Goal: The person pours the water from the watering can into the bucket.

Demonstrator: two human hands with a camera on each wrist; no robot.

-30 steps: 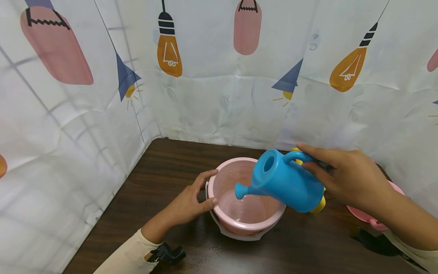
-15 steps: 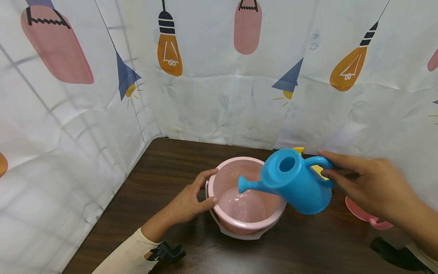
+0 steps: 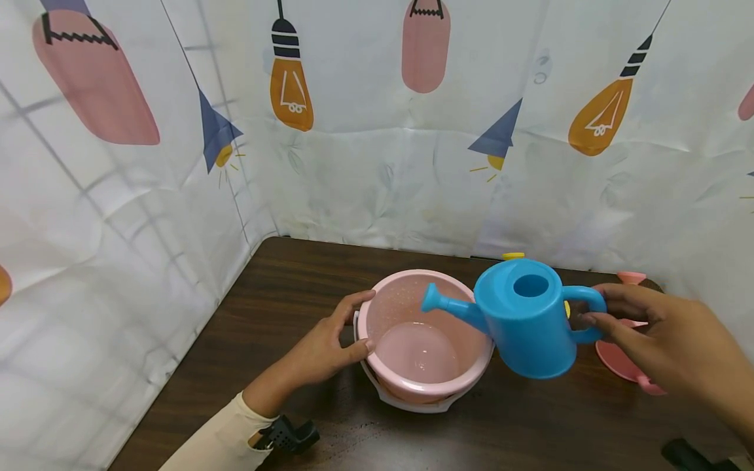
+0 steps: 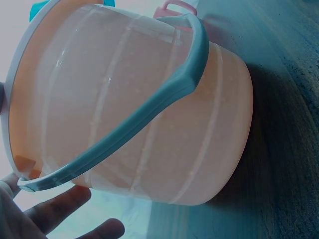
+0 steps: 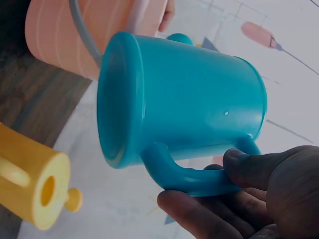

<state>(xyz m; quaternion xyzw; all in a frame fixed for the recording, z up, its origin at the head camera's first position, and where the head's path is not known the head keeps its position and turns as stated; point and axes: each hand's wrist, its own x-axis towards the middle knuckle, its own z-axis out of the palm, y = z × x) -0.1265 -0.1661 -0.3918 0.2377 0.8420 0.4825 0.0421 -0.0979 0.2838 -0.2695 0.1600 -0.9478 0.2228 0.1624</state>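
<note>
A pink bucket [image 3: 424, 389] stands upright on the table, a little clear water [image 3: 418, 353] in its bottom and its pale handle hanging down outside. My left hand [image 3: 318, 350] holds the left rim, thumb and index fingertip over the edge; two other fingers [image 4: 60, 209] show outside the wall in the left wrist view. By its loop handle, my right hand [image 3: 660, 340] grips a blue watering can [image 3: 533, 327], held nearly level beside the bucket's right rim. The can's spout points left over the bucket opening. In the right wrist view, thumb and fingers wrap the can's handle [image 5: 189, 181].
Behind the blue can, a yellow watering can [image 5: 40, 184] shows fully only in the right wrist view. A pink watering can [image 3: 621, 360] lies at the right, partly behind my hand. A patterned white curtain [image 3: 365, 176] closes off the back and left. Wet spots dot the table front.
The blue watering can has moved right and tipped back from a forward tilt to nearly level. The water in the bucket has calmed. My left hand stays on the rim.
</note>
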